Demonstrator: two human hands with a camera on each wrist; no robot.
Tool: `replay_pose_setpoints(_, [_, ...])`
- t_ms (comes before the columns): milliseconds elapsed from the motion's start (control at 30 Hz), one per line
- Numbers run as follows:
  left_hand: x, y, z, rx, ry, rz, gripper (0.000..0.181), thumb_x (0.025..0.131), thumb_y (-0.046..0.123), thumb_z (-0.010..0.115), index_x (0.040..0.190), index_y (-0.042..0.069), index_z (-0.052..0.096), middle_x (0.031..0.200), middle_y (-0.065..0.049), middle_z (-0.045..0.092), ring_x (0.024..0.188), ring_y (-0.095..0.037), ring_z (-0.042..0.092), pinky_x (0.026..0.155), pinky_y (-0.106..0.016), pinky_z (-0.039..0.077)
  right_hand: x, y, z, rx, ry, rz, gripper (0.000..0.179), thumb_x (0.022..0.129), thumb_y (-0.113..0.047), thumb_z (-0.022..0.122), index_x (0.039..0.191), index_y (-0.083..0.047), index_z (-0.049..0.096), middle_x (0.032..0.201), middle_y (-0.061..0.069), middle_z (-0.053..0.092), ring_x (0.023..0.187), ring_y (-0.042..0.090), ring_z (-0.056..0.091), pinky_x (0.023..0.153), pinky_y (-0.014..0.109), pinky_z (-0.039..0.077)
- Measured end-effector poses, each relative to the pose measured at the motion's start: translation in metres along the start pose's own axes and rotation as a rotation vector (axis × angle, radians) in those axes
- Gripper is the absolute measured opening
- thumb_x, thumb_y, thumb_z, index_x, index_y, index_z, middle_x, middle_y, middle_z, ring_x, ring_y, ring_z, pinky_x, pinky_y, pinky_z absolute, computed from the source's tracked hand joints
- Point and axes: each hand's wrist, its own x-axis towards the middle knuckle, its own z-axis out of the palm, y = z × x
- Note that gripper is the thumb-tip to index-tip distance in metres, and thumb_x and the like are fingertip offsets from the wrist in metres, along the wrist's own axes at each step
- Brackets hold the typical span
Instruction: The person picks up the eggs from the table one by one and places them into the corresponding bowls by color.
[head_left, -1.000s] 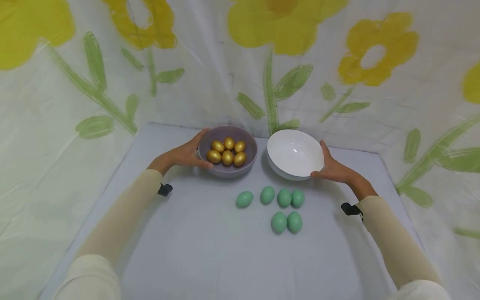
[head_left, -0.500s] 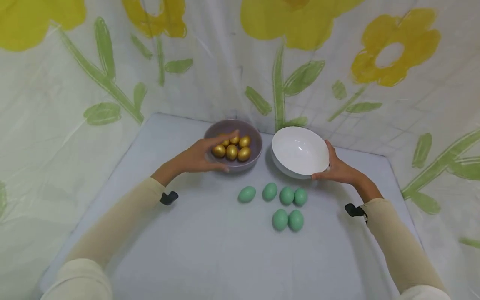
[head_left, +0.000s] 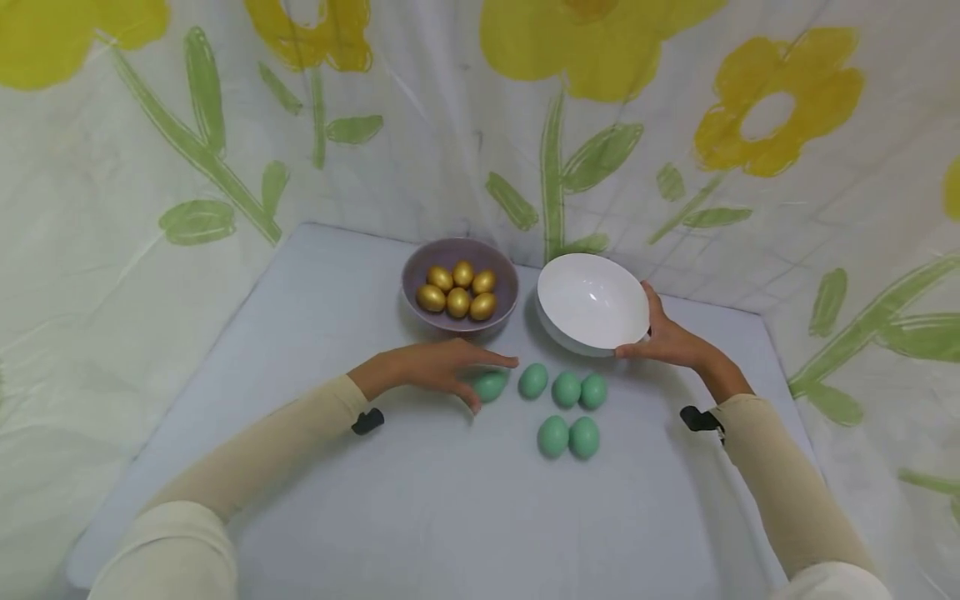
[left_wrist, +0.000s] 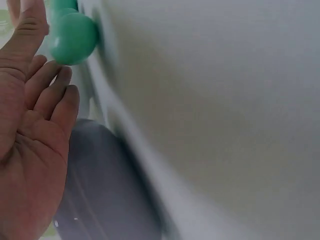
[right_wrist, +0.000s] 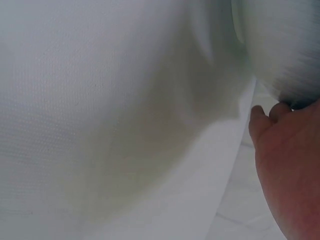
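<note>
My left hand (head_left: 431, 367) reaches over the leftmost green egg (head_left: 491, 387), thumb and fingers spread on either side of it. In the left wrist view a green egg (left_wrist: 75, 39) shows beyond the fingers of that hand (left_wrist: 32, 130); whether they touch it I cannot tell. At the white bowl (head_left: 581, 304), my right hand (head_left: 669, 337) grips the right side, with the thumb at the near rim. Part of the bowl's outside (right_wrist: 280, 45) appears in the right wrist view above the hand (right_wrist: 290, 170).
Behind my left hand stands a purple-grey bowl (head_left: 417, 275) holding several gold eggs (head_left: 458, 302). Several more green eggs (head_left: 566, 389) lie on the pale table (head_left: 420, 508) before the white bowl. A flower-painted sheet (head_left: 420, 158) hangs behind the table's back edge.
My left hand has left the purple-grey bowl and come down and right to the leftmost green egg. The right hand stays on the white bowl. The eggs lie as before.
</note>
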Motion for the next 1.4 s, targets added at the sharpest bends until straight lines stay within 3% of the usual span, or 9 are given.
replay_pose_setpoints(200, [0.002,-0.010,0.006,0.034,-0.021,-0.018,0.084,0.087,0.032,0.088,0.160,0.015,0.049,0.160,0.001,0.052,0.147,-0.015,0.048,0.121,-0.033,0.038,-0.001,-0.001,0.000,0.010,-0.001,-0.002,0.140,0.088,-0.027,0.087,0.163,-0.021,-0.030,0.174,0.020,-0.013,0.156,0.045,0.015,0.122,0.066,0.022])
replay_pose_setpoints(367, [0.001,-0.017,0.006,0.004,0.022,-0.018,0.078,0.087,0.029,0.089,0.155,0.014,0.055,0.155,0.001,0.058,0.142,-0.013,0.053,0.118,-0.032,0.041,-0.004,-0.001,-0.001,-0.003,0.003,0.001,0.140,0.088,-0.029,0.087,0.163,-0.023,-0.030,0.174,0.019,-0.012,0.157,0.044,0.015,0.122,0.066,0.022])
replay_pose_setpoints(600, [0.004,-0.022,0.009,-0.037,0.077,-0.067,0.071,0.084,0.035,0.090,0.148,0.018,0.064,0.144,0.009,0.066,0.133,-0.006,0.059,0.112,-0.027,0.046,-0.006,-0.002,-0.004,-0.025,0.013,0.007,0.140,0.088,-0.031,0.088,0.163,-0.025,-0.030,0.174,0.020,-0.012,0.157,0.045,0.014,0.122,0.067,0.022])
replay_pose_setpoints(767, [0.007,-0.017,0.007,-0.073,0.110,-0.065,0.069,0.082,0.033,0.092,0.144,0.017,0.067,0.140,0.012,0.068,0.131,-0.004,0.060,0.110,-0.025,0.048,-0.006,-0.002,-0.004,-0.015,0.010,0.001,0.140,0.088,-0.030,0.088,0.163,-0.024,-0.030,0.174,0.020,-0.012,0.157,0.044,0.015,0.122,0.066,0.023])
replay_pose_setpoints(900, [0.012,-0.001,0.000,-0.188,0.135,-0.016,0.066,0.082,0.024,0.093,0.143,0.014,0.068,0.139,0.010,0.069,0.129,-0.006,0.063,0.106,-0.026,0.051,-0.007,0.000,-0.005,0.003,0.012,-0.004,0.140,0.088,-0.028,0.088,0.164,-0.024,-0.029,0.174,0.018,-0.011,0.156,0.042,0.016,0.122,0.064,0.023])
replay_pose_setpoints(1000, [0.021,0.017,-0.011,-0.268,0.151,0.043,0.064,0.083,0.019,0.093,0.142,0.011,0.068,0.138,0.006,0.070,0.128,-0.009,0.065,0.104,-0.029,0.054,-0.008,0.000,-0.006,0.008,0.012,-0.004,0.140,0.088,-0.028,0.088,0.163,-0.025,-0.030,0.174,0.017,-0.011,0.156,0.042,0.017,0.122,0.065,0.023])
replay_pose_setpoints(1133, [0.040,0.042,-0.030,-0.291,0.204,0.101,0.063,0.082,0.024,0.093,0.140,0.014,0.070,0.135,0.006,0.072,0.125,-0.009,0.067,0.101,-0.032,0.056,-0.009,0.000,-0.006,0.005,0.011,0.002,0.139,0.088,-0.030,0.087,0.163,-0.025,-0.030,0.174,0.019,-0.011,0.156,0.044,0.017,0.122,0.065,0.024])
replay_pose_setpoints(1233, [0.059,0.054,-0.044,-0.271,0.254,0.107,0.064,0.081,0.029,0.094,0.139,0.015,0.070,0.133,0.007,0.073,0.122,-0.008,0.069,0.101,-0.033,0.056,-0.008,0.001,-0.005,-0.002,0.013,0.004,0.139,0.089,-0.031,0.087,0.163,-0.023,-0.030,0.174,0.019,-0.010,0.156,0.043,0.017,0.122,0.064,0.024])
replay_pose_setpoints(1400, [0.095,0.062,-0.066,-0.217,0.307,0.046,0.065,0.081,0.026,0.095,0.138,0.009,0.070,0.135,0.001,0.072,0.123,-0.012,0.069,0.102,-0.029,0.055,0.000,0.000,0.000,-0.002,0.000,-0.005,0.138,0.089,-0.032,0.088,0.164,-0.021,-0.028,0.174,0.018,-0.010,0.156,0.041,0.018,0.122,0.063,0.025])
